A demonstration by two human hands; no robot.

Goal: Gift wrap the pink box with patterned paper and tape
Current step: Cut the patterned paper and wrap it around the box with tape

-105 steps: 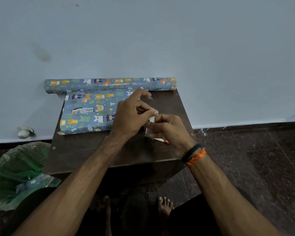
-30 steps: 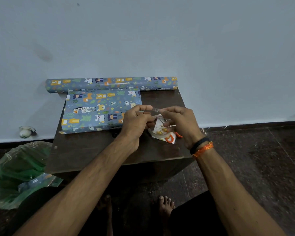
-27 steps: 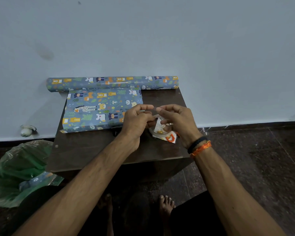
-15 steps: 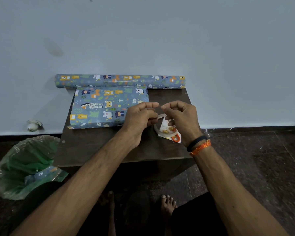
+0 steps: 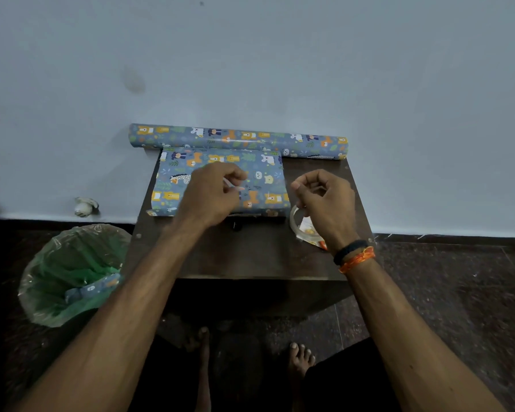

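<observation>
From the head view, the left hand (image 5: 211, 194) is pinching a short strip of clear tape (image 5: 232, 185) over the wrapped box (image 5: 262, 185), which is lying on the dark table (image 5: 250, 251) just before the paper roll (image 5: 238, 139). The right hand (image 5: 324, 200) is hovering with fingers curled above the tape roll (image 5: 298, 226); whether it is holding anything cannot be told.

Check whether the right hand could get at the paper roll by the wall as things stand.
Probably yes. The roll lies uncovered along the table's far edge, and bare tabletop separates it from the right hand. But that hand's fingers look curled at the tape roll, so it might need to let go first.
</observation>
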